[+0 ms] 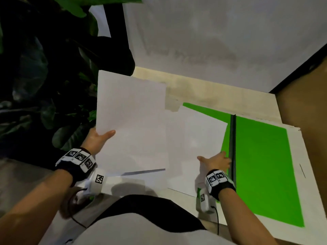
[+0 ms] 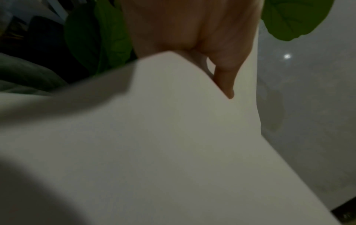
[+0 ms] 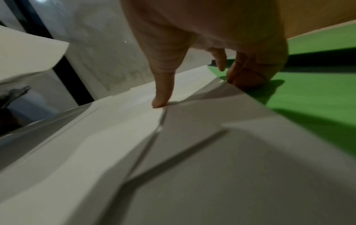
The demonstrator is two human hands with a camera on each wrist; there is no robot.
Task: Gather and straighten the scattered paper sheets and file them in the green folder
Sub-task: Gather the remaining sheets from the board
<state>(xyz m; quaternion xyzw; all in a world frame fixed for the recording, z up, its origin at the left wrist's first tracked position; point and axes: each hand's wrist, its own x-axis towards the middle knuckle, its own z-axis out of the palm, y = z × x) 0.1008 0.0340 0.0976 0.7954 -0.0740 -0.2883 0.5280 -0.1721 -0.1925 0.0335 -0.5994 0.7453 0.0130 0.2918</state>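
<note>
My left hand (image 1: 99, 138) grips a white paper sheet (image 1: 131, 112) by its left edge, thumb on top, and holds it raised and tilted above the table. The left wrist view shows that thumb (image 2: 225, 85) lying on the sheet (image 2: 173, 137). More white sheets (image 1: 198, 131) lie loosely overlapped on the left half of the open green folder (image 1: 261, 165). My right hand (image 1: 215, 161) holds their right edge near the dark spine (image 1: 232, 147). Its thumb (image 3: 159, 100) presses on top of the sheets (image 3: 192, 152), and its fingers (image 3: 246, 76) curl down at their edge onto the green folder (image 3: 318, 94).
The pale table (image 1: 203, 92) ends at a white wall behind. A large dark-leaved plant (image 1: 44, 76) stands close on the left, next to my left hand. A brown panel (image 1: 304, 96) borders the table on the right. My torso is at the near edge.
</note>
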